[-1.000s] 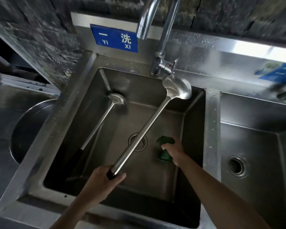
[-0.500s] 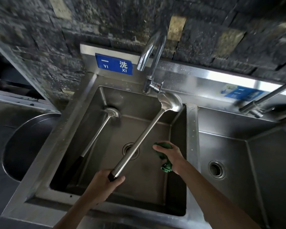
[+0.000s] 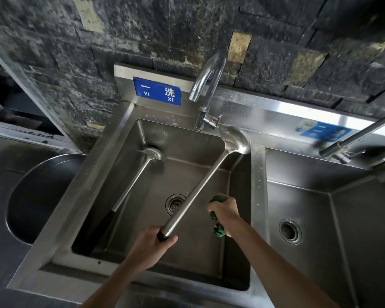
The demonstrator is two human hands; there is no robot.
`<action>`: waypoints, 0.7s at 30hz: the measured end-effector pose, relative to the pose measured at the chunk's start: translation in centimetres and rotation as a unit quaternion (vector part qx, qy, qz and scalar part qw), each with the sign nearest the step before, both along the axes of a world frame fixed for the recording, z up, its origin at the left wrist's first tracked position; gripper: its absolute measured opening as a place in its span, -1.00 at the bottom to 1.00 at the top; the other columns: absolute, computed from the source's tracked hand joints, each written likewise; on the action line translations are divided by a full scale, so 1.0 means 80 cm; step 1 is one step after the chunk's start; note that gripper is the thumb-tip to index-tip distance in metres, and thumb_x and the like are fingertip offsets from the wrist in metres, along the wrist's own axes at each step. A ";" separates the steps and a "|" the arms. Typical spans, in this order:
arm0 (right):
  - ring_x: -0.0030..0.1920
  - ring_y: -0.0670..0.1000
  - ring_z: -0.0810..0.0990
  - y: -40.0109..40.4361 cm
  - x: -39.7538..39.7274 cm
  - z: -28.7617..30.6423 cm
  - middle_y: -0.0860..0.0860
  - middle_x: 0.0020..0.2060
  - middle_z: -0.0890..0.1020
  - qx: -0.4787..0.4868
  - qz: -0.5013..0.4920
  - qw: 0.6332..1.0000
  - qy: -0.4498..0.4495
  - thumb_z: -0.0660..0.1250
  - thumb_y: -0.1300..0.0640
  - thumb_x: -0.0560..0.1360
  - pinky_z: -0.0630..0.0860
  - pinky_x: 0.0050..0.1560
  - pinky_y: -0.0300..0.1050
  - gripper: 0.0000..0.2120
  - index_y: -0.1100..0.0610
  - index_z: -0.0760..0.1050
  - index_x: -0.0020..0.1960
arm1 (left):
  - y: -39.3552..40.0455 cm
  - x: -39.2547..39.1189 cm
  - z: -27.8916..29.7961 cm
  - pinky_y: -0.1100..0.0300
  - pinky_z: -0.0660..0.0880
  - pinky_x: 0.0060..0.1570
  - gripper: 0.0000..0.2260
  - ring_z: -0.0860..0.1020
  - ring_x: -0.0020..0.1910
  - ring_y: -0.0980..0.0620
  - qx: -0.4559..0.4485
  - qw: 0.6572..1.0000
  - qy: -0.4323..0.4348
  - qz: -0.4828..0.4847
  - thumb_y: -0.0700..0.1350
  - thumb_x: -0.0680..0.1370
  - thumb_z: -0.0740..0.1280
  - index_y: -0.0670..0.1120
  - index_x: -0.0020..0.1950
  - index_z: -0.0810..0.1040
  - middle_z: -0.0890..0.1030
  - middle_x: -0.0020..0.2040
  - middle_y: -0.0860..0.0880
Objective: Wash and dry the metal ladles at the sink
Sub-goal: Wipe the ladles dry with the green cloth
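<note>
My left hand (image 3: 151,246) grips the dark handle end of a long metal ladle (image 3: 200,187). Its bowl (image 3: 236,140) is raised near the back right corner of the left sink basin (image 3: 125,152), below the tap base. My right hand (image 3: 226,213) holds a crumpled green scouring cloth (image 3: 218,231) over the basin, just right of the ladle's shaft and apart from it. A second ladle (image 3: 133,183) with a black handle lies slanted in the basin's left half, bowl toward the back.
A curved chrome tap (image 3: 207,85) stands behind the basin, with no water running. The drain (image 3: 175,204) sits mid-basin. A second basin (image 3: 320,218) with its own tap (image 3: 353,138) lies to the right. A round metal bowl (image 3: 36,196) is set in the counter at left.
My right hand has lifted the green cloth off the basin floor and holds it higher. The view has tilted up, showing more wall. The left hand keeps its hold on the ladle.
</note>
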State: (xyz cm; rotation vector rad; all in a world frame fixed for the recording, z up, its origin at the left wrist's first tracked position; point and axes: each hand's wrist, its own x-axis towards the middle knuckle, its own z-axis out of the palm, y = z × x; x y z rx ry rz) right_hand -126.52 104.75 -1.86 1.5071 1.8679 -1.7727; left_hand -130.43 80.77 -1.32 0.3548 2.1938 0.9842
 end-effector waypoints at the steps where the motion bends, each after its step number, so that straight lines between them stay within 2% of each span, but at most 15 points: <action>1: -0.51 0.02 0.39 -0.002 0.001 0.002 0.08 -0.48 0.47 0.000 0.002 1.000 0.000 0.35 0.35 0.27 0.41 -0.46 -0.16 -0.89 0.16 0.53 -0.33 | 0.001 0.001 -0.001 0.19 0.31 -0.48 -0.64 0.36 -0.58 0.13 0.002 1.000 0.000 0.001 0.05 0.48 0.45 -0.03 -0.39 0.37 0.40 -0.55 0.03; 4: -0.45 0.06 0.50 -0.005 0.009 0.013 0.11 -0.42 0.55 0.010 -0.028 0.999 0.028 0.42 0.31 0.24 0.46 -0.40 -0.11 -0.88 0.16 0.56 -0.25 | 0.002 0.003 0.002 0.19 0.33 -0.47 -0.66 0.38 -0.58 0.13 0.004 1.000 0.005 0.002 0.04 0.48 0.44 -0.05 -0.38 0.40 0.43 -0.54 0.02; 7: -0.39 0.06 0.60 -0.009 0.021 0.035 0.11 -0.27 0.65 0.024 0.000 0.995 0.101 0.54 0.26 0.30 0.59 -0.34 -0.03 -0.73 0.05 0.58 -0.06 | 0.004 0.002 0.007 0.18 0.35 -0.49 -0.69 0.40 -0.59 0.13 0.002 1.000 0.007 0.000 0.04 0.49 0.42 -0.06 -0.36 0.43 0.45 -0.54 0.03; 10: -0.08 -0.10 0.69 -0.022 0.032 0.065 -0.08 -0.01 0.67 0.126 0.083 0.971 0.185 0.61 0.07 0.35 0.65 -0.03 -0.12 -0.57 -0.14 0.52 0.12 | 0.006 0.004 0.018 0.17 0.38 -0.50 -0.71 0.41 -0.60 0.15 -0.001 1.000 0.017 -0.003 0.05 0.49 0.39 -0.05 -0.35 0.44 0.47 -0.53 0.05; 11: 0.04 -0.16 0.65 -0.028 0.032 0.074 -0.15 0.05 0.65 0.180 0.123 0.953 0.212 0.59 -0.03 0.37 0.60 0.08 -0.18 -0.53 -0.18 0.48 0.20 | 0.007 0.005 0.022 0.18 0.38 -0.51 -0.71 0.40 -0.61 0.15 -0.005 1.000 0.019 0.000 0.05 0.49 0.39 -0.04 -0.35 0.43 0.46 -0.53 0.05; 13: 0.20 -0.17 0.55 -0.044 0.026 0.087 -0.21 0.17 0.56 0.284 0.203 0.906 0.239 0.49 -0.22 0.41 0.49 0.24 -0.14 -0.48 -0.19 0.42 0.31 | 0.009 0.009 0.031 0.21 0.35 -0.55 -0.71 0.39 -0.62 0.16 -0.006 1.000 0.020 0.008 0.04 0.48 0.39 -0.05 -0.36 0.42 0.46 -0.53 0.05; 16: 0.38 -0.13 0.27 -0.080 0.018 0.091 -0.22 0.44 0.33 0.412 0.315 0.832 0.200 0.29 -0.42 0.44 0.24 0.33 0.01 -0.48 -0.24 0.42 0.32 | 0.010 0.014 0.046 0.22 0.35 -0.53 -0.71 0.41 -0.59 0.14 -0.004 0.999 0.043 0.016 0.05 0.46 0.39 -0.07 -0.35 0.43 0.49 -0.51 0.04; 18: 0.48 -0.03 0.19 -0.110 0.019 0.079 -0.17 0.56 0.20 0.463 0.366 0.781 0.205 0.21 -0.45 0.46 0.20 0.37 0.09 -0.50 -0.25 0.46 0.30 | 0.007 0.015 0.056 0.23 0.38 -0.47 -0.79 0.48 -0.50 0.15 0.008 0.997 0.072 0.000 0.02 0.46 0.36 -0.06 -0.29 0.49 0.53 -0.46 0.05; 19: 0.52 0.01 0.19 -0.123 0.021 0.074 -0.15 0.56 0.22 0.485 0.376 0.758 0.222 0.20 -0.44 0.49 0.21 0.40 0.14 -0.54 -0.23 0.50 0.26 | 0.004 0.015 0.062 0.21 0.40 -0.42 -0.86 0.51 -0.43 0.14 0.016 0.996 0.084 -0.017 -0.01 0.46 0.32 -0.05 -0.24 0.53 0.54 -0.42 0.07; 21: 0.54 0.03 0.26 -0.138 0.022 0.071 -0.13 0.46 0.42 0.526 0.366 0.718 0.271 0.24 -0.39 0.51 0.24 0.45 0.19 -0.60 -0.18 0.59 0.16 | -0.008 0.014 0.070 0.15 0.46 -0.31 -0.85 0.55 -0.30 0.13 0.042 0.993 0.101 -0.042 -0.03 0.43 0.26 -0.04 -0.12 0.58 0.57 -0.31 0.11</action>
